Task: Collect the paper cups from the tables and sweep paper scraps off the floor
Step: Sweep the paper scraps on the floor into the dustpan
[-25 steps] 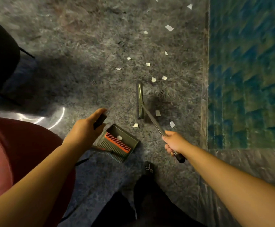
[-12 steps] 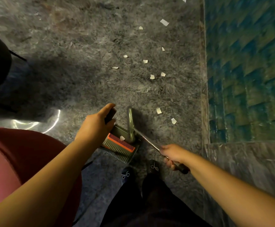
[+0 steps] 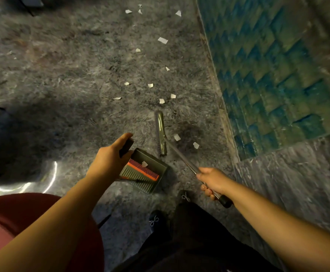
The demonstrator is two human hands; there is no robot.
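1. The left hand [image 3: 109, 161] grips the dark handle of an olive-green dustpan [image 3: 150, 169], thumb laid along the top of the handle. The pan sits tilted on the grey carpet [image 3: 62, 75], just ahead of the person's dark shoes [image 3: 156, 220].
2. An orange comb strip [image 3: 143, 170] runs across the pan, and one paper scrap [image 3: 144, 163] lies inside, touching that strip.
3. The right hand [image 3: 212, 181] is curled round the metal shaft of a broom [image 3: 176, 154], near its black end cap. The shaft slants up and left to the olive broom head [image 3: 161, 132], which rests on the carpet just beyond the pan's open side.
4. Two paper scraps [image 3: 176, 137] lie on the carpet just right of the broom head – one close to it, the other a little further right.
5. More scraps [image 3: 161, 101] trail away over the carpet towards its far edge – a loose line, the largest [image 3: 162, 40] well beyond the head.
6. A blue-green patterned carpet [image 3: 268, 79] borders the grey one along its right edge.
7. A dark red round seat [image 3: 7, 216] fills the near left corner of the view, under the left forearm.
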